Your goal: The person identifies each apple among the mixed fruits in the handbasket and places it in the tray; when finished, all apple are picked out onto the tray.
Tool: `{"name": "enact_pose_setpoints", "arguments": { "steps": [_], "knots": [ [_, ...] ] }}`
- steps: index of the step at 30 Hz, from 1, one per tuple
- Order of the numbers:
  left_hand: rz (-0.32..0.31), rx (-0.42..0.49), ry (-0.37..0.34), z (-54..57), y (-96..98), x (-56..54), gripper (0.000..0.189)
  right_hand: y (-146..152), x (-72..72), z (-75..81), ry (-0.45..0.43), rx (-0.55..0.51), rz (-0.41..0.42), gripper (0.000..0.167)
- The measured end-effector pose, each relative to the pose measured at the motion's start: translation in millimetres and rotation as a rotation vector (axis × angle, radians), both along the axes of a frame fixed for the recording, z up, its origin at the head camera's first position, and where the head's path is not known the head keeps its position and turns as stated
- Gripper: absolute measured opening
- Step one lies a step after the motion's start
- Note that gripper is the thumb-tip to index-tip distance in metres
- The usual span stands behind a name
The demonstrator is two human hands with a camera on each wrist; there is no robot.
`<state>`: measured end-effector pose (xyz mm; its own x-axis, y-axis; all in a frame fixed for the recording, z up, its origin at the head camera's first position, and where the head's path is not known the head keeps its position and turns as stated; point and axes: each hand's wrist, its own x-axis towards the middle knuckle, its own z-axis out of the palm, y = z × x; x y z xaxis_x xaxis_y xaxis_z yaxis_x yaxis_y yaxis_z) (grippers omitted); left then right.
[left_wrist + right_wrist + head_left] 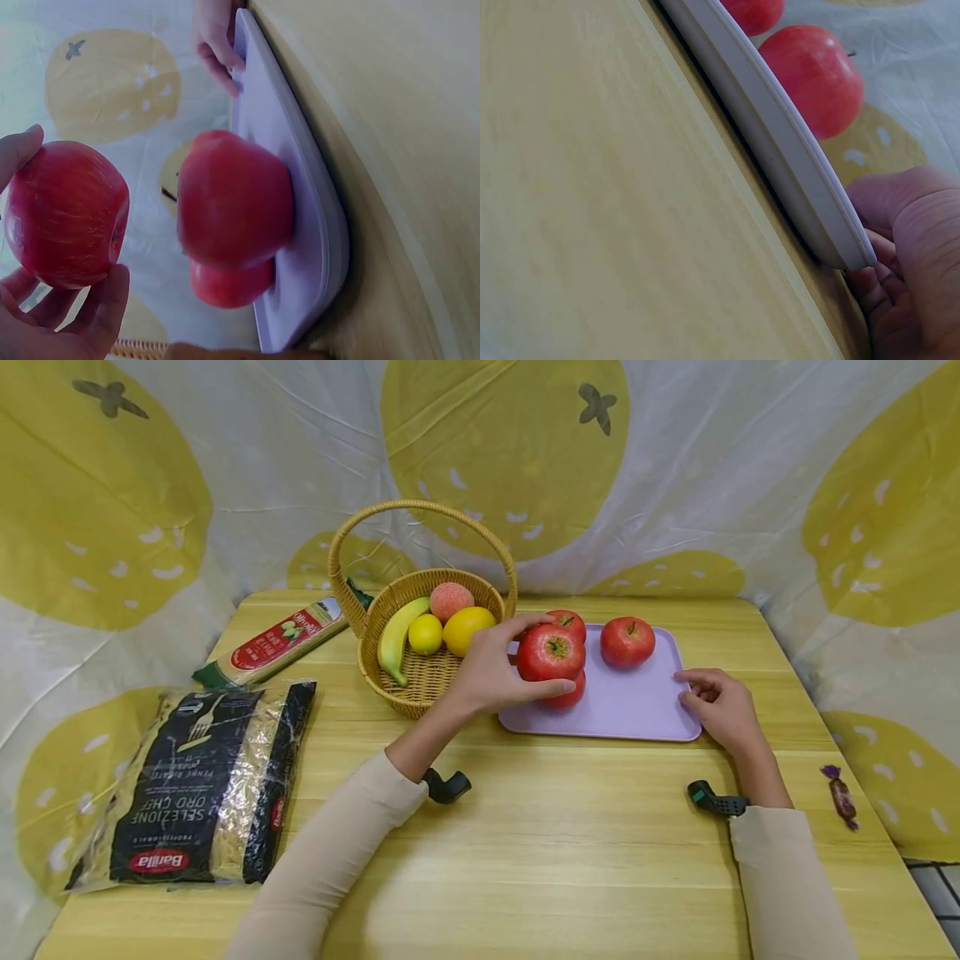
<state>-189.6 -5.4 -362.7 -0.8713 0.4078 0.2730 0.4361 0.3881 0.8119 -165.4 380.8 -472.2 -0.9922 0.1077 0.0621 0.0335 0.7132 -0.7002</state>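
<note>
My left hand grips a red apple between thumb and fingers, above the left part of the lilac tray. In the left wrist view this held apple is apart from the apples on the tray. Two of those apples, a front one and a back one, are partly hidden by it in the head view. Another apple sits toward the tray's back right. At the right edge, my right hand holds the tray's rim with curled fingers.
Left of the tray stands a wicker basket with a tall handle, holding a banana, a lemon, a larger yellow fruit and a peach. Farther left lie a red-labelled pack and a penne bag. A wrapped candy lies right.
</note>
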Motion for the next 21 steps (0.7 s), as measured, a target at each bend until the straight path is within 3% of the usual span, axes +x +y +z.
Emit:
{"name": "enact_pose_setpoints", "arguments": {
  "steps": [5,12,21],
  "knots": [
    [-0.02,-0.028,-0.009,-5.0,17.8,-1.1,0.082,0,0.1,1.6,0.012,0.002,0.006,0.03],
    [-0.033,-0.096,-0.092,-12.9,42.0,0.7,0.084,-1,0.5,1.9,0.002,0.01,-0.003,0.03],
    [-0.108,-0.115,-0.066,-15.1,77.6,0.9,0.087,-2,1.3,2.6,0.008,0.001,0.007,0.031]
  ]
}}
